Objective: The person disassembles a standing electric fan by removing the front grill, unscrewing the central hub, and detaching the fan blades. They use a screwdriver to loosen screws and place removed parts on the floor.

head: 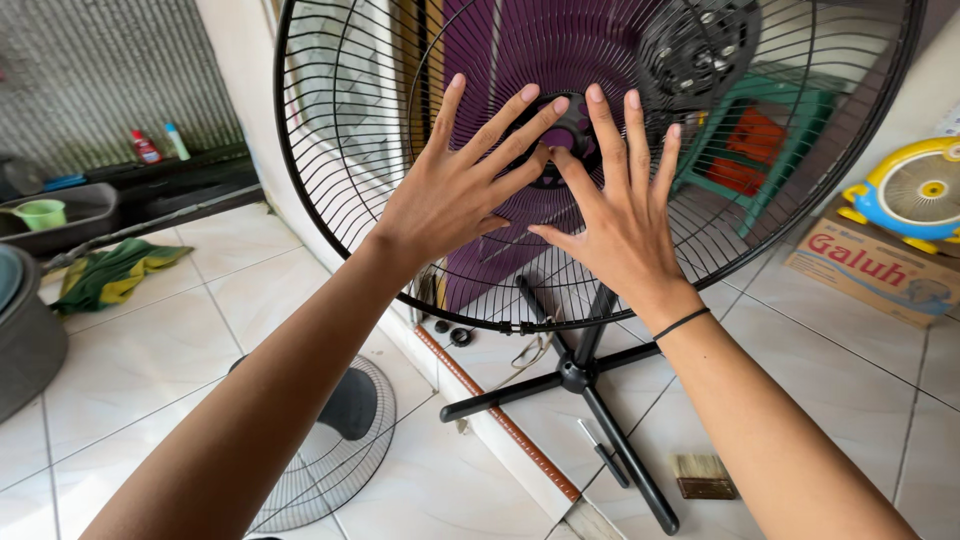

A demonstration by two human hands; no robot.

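Two hands, the left hand point(450, 190) and right hand point(620, 215), fingers spread flat, press the fan guard point(380, 130) over its hub point(560, 140); seating it squarely seems next.

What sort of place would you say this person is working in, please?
Probably a home or small repair corner, with fans in pieces: both hands, left hand and right hand, press a large fan grille; a loose grille and a paintbrush lie on the tiled floor.

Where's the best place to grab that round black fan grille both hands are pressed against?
By its outer rim, from opposite sides. The left hand and right hand lie flat near the hub, where thin wires offer little grip; the rim is thicker and exposed.
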